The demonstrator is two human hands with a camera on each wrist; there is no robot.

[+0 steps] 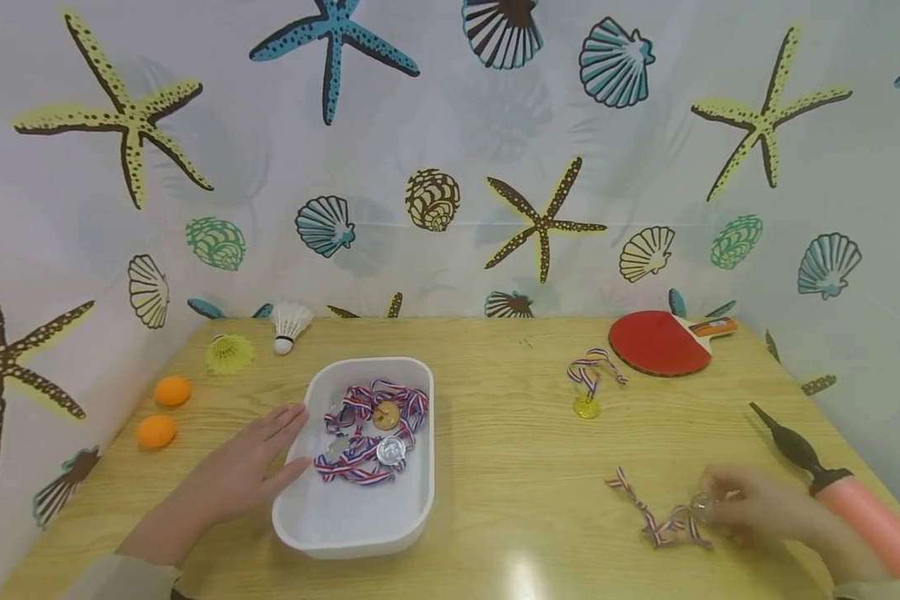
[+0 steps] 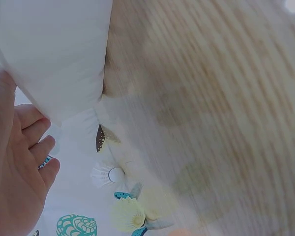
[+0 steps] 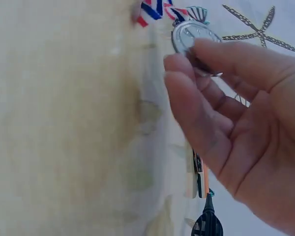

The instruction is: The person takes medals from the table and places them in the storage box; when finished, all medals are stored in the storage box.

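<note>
My right hand [image 1: 757, 504] pinches a silver medal [image 3: 194, 37] between thumb and fingertips at the right front of the table. Its red, white and blue ribbon [image 1: 667, 529] trails leftward over the wood. At centre left stands a white plastic tub [image 1: 360, 533] with several ribboned medals inside, among them a silver one [image 1: 391, 451] and a bronze-coloured one [image 1: 386, 415]. My left hand [image 1: 243, 462] touches the tub's left side with fingers extended; in the left wrist view the fingertips [image 2: 42, 120] lie against its wall. Farther back, a gold medal [image 1: 587, 407] lies on the table with its ribbon.
A red table tennis bat [image 1: 660, 342] lies at the back right, and a pink-bodied pump with black nozzle [image 1: 870, 517] lies beside my right hand. Two orange balls [image 1: 156, 432], a yellow shuttlecock [image 1: 228, 354] and a white shuttlecock [image 1: 288, 325] sit at the left. Patterned cloth hangs behind.
</note>
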